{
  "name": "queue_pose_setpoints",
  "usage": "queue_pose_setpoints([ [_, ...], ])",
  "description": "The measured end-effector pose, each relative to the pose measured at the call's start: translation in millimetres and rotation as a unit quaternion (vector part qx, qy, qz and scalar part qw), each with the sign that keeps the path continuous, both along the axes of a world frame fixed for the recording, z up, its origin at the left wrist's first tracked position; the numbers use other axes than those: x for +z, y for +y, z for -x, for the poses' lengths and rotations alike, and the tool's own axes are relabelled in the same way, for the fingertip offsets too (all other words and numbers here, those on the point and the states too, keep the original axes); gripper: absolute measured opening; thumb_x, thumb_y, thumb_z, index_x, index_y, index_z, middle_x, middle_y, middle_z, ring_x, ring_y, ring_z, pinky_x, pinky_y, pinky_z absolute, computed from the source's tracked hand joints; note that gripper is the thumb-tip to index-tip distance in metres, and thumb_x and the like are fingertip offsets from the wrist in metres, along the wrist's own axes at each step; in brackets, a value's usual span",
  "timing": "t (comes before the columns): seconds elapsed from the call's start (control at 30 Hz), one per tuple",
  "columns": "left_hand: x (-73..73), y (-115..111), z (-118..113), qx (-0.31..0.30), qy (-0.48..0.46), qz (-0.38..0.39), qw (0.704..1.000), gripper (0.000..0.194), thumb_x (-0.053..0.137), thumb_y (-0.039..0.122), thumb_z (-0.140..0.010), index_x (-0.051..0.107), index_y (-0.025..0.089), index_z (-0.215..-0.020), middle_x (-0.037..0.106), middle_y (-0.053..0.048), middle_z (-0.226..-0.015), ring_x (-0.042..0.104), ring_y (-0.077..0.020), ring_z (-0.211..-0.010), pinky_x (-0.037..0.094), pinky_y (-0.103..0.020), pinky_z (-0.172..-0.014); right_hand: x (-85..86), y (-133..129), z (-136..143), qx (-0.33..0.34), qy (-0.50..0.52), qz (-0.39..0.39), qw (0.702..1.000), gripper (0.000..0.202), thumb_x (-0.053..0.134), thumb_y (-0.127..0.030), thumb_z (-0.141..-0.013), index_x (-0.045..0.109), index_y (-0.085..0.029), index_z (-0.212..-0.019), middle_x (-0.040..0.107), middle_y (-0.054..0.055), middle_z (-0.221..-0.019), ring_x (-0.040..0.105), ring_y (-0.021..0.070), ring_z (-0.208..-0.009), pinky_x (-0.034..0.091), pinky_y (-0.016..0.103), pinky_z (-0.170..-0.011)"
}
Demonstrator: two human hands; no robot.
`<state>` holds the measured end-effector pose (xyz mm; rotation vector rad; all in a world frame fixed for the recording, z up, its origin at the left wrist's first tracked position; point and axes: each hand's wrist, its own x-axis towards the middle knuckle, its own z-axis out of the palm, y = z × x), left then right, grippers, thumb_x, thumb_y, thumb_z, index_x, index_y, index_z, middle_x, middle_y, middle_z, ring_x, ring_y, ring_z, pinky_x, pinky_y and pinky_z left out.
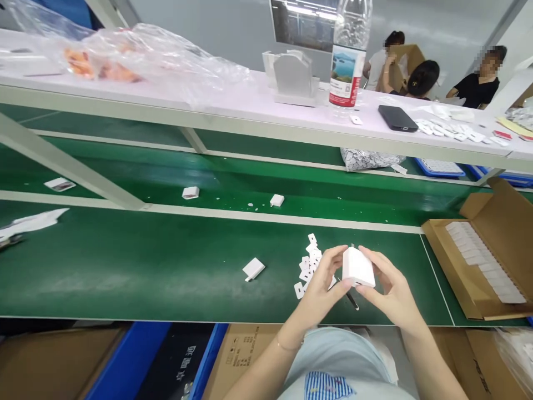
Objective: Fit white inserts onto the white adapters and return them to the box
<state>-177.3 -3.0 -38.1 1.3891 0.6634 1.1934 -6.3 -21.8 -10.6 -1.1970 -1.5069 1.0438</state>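
A white charger plug (358,267) with metal prongs at its far end is held up over the green bench, gripped from both sides. My left hand (325,283) pinches its left side between thumb and fingers. On the opposite side, my right hand (389,286) has closed its thumb and fingers on the same charger plug. Beneath and left of my hands lies a loose heap of small white plates with slots (310,261). A dark thin tool, perhaps tweezers (352,300), rests on the bench below the plug, partly hidden.
Farther left is a white charger piece (254,269). An open cardboard box (453,266) with rows of white pieces stands at right. Beyond a green belt (233,183) with white pieces runs a raised shelf (233,105), holding a bottle (348,61) and a phone (397,118). People are in the background.
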Motion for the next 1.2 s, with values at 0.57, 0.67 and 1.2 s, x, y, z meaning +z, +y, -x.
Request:
queue_pose_setpoints([
  [0.57, 25.4, 22.4, -77.0, 0.041, -0.186, 0.109, 0.976, 0.042, 0.083, 0.040, -0.067, 0.070, 0.025, -0.104, 0.072, -0.005, -0.103, 0.065, -0.0201, -0.097, 0.052, -0.028, -0.085, 6.9, 18.1, -48.9, -0.003, -0.056, -0.223, 0.973, 0.031, 0.042, -0.034, -0.099, 0.055, -0.030, -0.127, 0.052, 0.010, -0.127, 0.052, 0.0254, -0.116, 0.049, 0.042, -0.091],
  [0.67, 28.4, 25.5, -88.4, 0.053, -0.194, 0.145, 0.969, 0.041, 0.084, 0.040, -0.065, 0.071, 0.022, -0.099, 0.073, -0.005, -0.099, 0.066, -0.0195, -0.093, 0.052, -0.027, -0.080, 6.6, 22.5, -43.5, -0.057, -0.043, -0.256, 0.964, 0.025, 0.040, -0.029, -0.099, 0.061, -0.027, -0.112, 0.054, 0.009, -0.116, 0.053, 0.0244, -0.110, 0.048, 0.041, -0.086],
  [1.2, -35.3, 51.4, -131.9, -0.084, 0.049, 0.117, 0.988, 0.044, 0.079, 0.045, -0.070, 0.069, 0.021, -0.105, 0.067, -0.010, -0.107, 0.059, -0.0268, -0.105, 0.043, -0.046, -0.099, -54.6, 3.4, -105.9, -0.119, 0.316, 0.198, 0.920, 0.051, 0.060, -0.058, -0.084, 0.067, -0.020, -0.118, 0.072, 0.011, -0.099, 0.069, 0.0236, -0.083, 0.058, 0.038, -0.073],
])
